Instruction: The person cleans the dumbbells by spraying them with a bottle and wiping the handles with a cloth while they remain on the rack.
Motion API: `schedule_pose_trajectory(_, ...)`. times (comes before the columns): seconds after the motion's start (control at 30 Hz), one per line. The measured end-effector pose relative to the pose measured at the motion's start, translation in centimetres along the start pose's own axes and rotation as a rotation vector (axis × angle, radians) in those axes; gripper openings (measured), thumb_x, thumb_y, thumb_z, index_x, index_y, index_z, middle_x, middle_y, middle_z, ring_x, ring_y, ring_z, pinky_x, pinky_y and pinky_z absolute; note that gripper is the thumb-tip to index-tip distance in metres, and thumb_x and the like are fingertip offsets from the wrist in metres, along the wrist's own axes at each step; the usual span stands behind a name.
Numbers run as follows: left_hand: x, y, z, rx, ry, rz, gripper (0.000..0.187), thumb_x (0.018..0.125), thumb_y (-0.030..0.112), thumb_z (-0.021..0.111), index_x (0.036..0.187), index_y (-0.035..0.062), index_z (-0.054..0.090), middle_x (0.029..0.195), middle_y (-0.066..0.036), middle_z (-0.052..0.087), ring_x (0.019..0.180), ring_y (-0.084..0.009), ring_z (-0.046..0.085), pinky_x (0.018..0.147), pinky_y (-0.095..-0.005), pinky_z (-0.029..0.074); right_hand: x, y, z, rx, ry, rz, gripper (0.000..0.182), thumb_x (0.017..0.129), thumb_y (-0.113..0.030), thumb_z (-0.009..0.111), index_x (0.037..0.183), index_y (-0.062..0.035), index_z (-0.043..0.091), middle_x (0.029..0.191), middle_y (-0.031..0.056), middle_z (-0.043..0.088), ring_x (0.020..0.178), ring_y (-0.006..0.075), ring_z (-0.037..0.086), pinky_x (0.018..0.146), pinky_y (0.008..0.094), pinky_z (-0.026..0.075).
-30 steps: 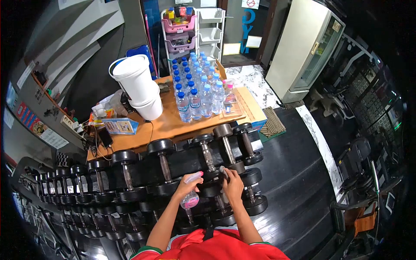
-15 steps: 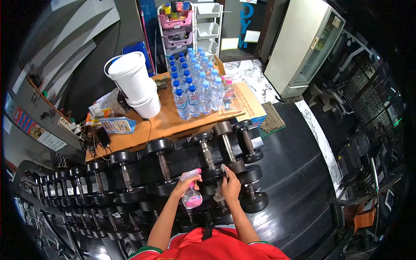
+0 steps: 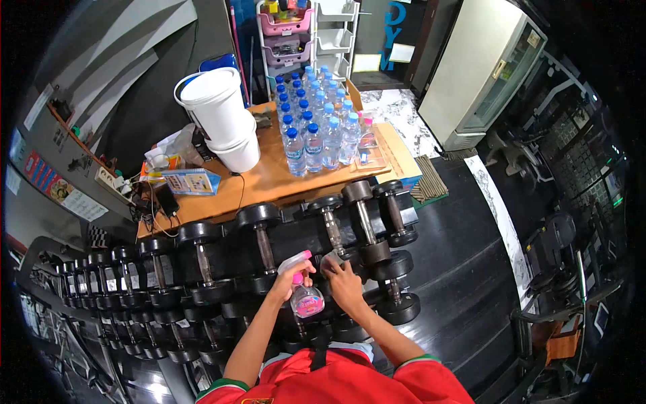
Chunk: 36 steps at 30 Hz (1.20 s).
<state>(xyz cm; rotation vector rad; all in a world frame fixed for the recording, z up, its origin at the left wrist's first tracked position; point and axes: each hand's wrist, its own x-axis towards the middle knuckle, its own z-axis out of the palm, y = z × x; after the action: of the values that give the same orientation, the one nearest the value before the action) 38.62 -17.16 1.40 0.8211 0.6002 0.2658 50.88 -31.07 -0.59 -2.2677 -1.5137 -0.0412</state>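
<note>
My left hand (image 3: pixel 289 279) is wrapped around a clear spray bottle (image 3: pixel 309 302) with a pink trigger and pink label, held upright above the dumbbell rack. My right hand (image 3: pixel 344 283) is closed over a greyish cloth (image 3: pixel 329 262), only partly visible between the fingers. It is at the near end of a dumbbell (image 3: pixel 332 229) with a metal handle; my fingers hide most of that near weight. Just right of it lies a brownish dumbbell (image 3: pixel 365 222), and beyond that a black one (image 3: pixel 396 215).
A wooden table (image 3: pixel 262 192) behind the rack bears several water bottles (image 3: pixel 313 151), stacked white buckets (image 3: pixel 219 111) and a desk calendar (image 3: pixel 192 182). More dumbbells (image 3: pixel 202 259) line the rack to the left. A fridge (image 3: pixel 474 67) stands at back right.
My right hand has moved left with the cloth, from beside the brownish dumbbell to the metal-handled dumbbell's near end. The spray bottle stays in my left hand, slightly lower right. The view has shifted slightly.
</note>
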Motion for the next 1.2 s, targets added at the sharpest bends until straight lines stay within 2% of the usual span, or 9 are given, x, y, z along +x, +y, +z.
schedule_pose_trajectory(0.07, -0.5, 0.3, -0.2, 0.035, -0.026, 0.017, 0.027, 0.09, 0.027, 0.056, 0.082, 0.0009, 0.062, 0.071, -0.007, 0.058, 0.055, -0.0149, 0.053, 0.061, -0.0323, 0.046, 1.0, -0.1, 1.3, -0.251, -0.223, -0.137, 0.025, 0.074, -0.011, 0.062, 0.098, -0.0159, 0.069, 0.124, 0.0017, 0.055, 0.093, 0.0271, 0.055, 0.058, 0.0297, 0.052)
schedule_pose_trajectory(0.1, -0.7, 0.4, -0.6, 0.049, -0.051, 0.013, 0.027, 0.09, 0.026, 0.056, 0.082, 0.0009, 0.062, 0.075, -0.008, 0.06, 0.055, -0.0149, 0.053, 0.061, -0.0325, 0.046, 1.6, -0.5, 1.9, -0.29, -0.214, -0.132, 0.012, 0.079, -0.018, 0.06, 0.083, -0.0124, 0.07, 0.104, 0.0017, 0.057, 0.091, 0.0252, 0.054, 0.056, 0.0314, 0.052)
schedule_pose_trajectory(0.27, -0.9, 0.1, -2.2, -0.011, -0.098, 0.007, 0.026, 0.09, 0.026, 0.055, 0.081, 0.002, 0.06, 0.083, -0.01, 0.06, 0.055, -0.0156, 0.054, 0.059, -0.0332, 0.047, 3.4, -1.6, 6.8, -0.524, -0.318, -0.285, 0.016, 0.085, -0.026, 0.057, 0.082, -0.0166, 0.07, 0.093, 0.0012, 0.057, 0.084, 0.02, 0.056, 0.049, 0.0222, 0.041)
schedule_pose_trajectory(0.33, -0.6, 0.3, -2.7, -0.029, -0.153, -0.026, 0.025, 0.09, 0.026, 0.055, 0.082, 0.0025, 0.059, 0.086, -0.011, 0.06, 0.056, -0.016, 0.056, 0.059, -0.0337, 0.048, 4.4, -2.9, 10.2, -0.657, -0.56, 0.081, 0.013, 0.082, -0.027, 0.062, 0.092, -0.0216, 0.068, 0.097, -0.0005, 0.062, 0.089, 0.0177, 0.056, 0.054, 0.0267, 0.044)
schedule_pose_trajectory(0.47, -0.6, 0.1, -3.0, -0.035, -0.198, -0.025, 0.025, 0.09, 0.026, 0.055, 0.083, 0.0029, 0.059, 0.088, -0.011, 0.06, 0.055, -0.0161, 0.056, 0.059, -0.0339, 0.048, 5.1, -2.7, 6.1, -0.53, -0.607, -0.135, 0.016, 0.078, -0.029, 0.066, 0.091, -0.0188, 0.068, 0.088, -0.0013, 0.064, 0.086, 0.0169, 0.058, 0.055, 0.0249, 0.044)
schedule_pose_trajectory(0.67, -0.5, -0.1, -3.5, -0.041, -0.291, -0.056, 0.025, 0.091, 0.028, 0.055, 0.085, 0.0039, 0.06, 0.09, -0.008, 0.061, 0.055, -0.0141, 0.055, 0.062, -0.0329, 0.048, 3.8, 0.4, -1.9, -0.305, -0.416, -0.111, 0.02, 0.077, -0.011, 0.062, 0.095, -0.015, 0.071, 0.094, 0.0012, 0.068, 0.089, 0.0252, 0.063, 0.066, 0.0344, 0.056)
schedule_pose_trajectory(0.7, -0.4, -0.1, -3.5, -0.044, -0.292, -0.056, 0.025, 0.091, 0.028, 0.055, 0.085, 0.0039, 0.06, 0.09, -0.008, 0.061, 0.055, -0.0141, 0.055, 0.062, -0.0329, 0.048, 3.5, 0.6, -3.5, -0.143, -0.314, -0.117, 0.034, 0.074, -0.007, 0.063, 0.105, -0.0183, 0.069, 0.109, -0.0033, 0.065, 0.092, 0.0255, 0.062, 0.066, 0.0348, 0.057)
schedule_pose_trajectory(0.97, -0.2, -0.4, -3.3, 0.009, -0.277, -0.081, 0.028, 0.092, 0.029, 0.053, 0.085, 0.003, 0.059, 0.088, -0.008, 0.059, 0.054, -0.0138, 0.054, 0.062, -0.0334, 0.048, 0.6, 1.2, -1.6, -0.031, -0.163, -0.109, 0.049, 0.073, -0.008, 0.065, 0.12, -0.0233, 0.063, 0.135, -0.0067, 0.052, 0.093, 0.0231, 0.059, 0.068, 0.0325, 0.057)
schedule_pose_trajectory(1.2, -0.8, 0.2, -2.5, 0.022, -0.24, -0.071, 0.027, 0.09, 0.028, 0.055, 0.083, 0.0025, 0.059, 0.089, -0.011, 0.06, 0.054, -0.015, 0.054, 0.059, -0.0346, 0.046, 1.6, -2.4, 4.3, -0.268, -0.341, -0.083, 0.019, 0.071, -0.015, 0.066, 0.09, -0.0106, 0.065, 0.095, 0.0023, 0.062, 0.093, 0.0223, 0.059, 0.066, 0.0341, 0.054)
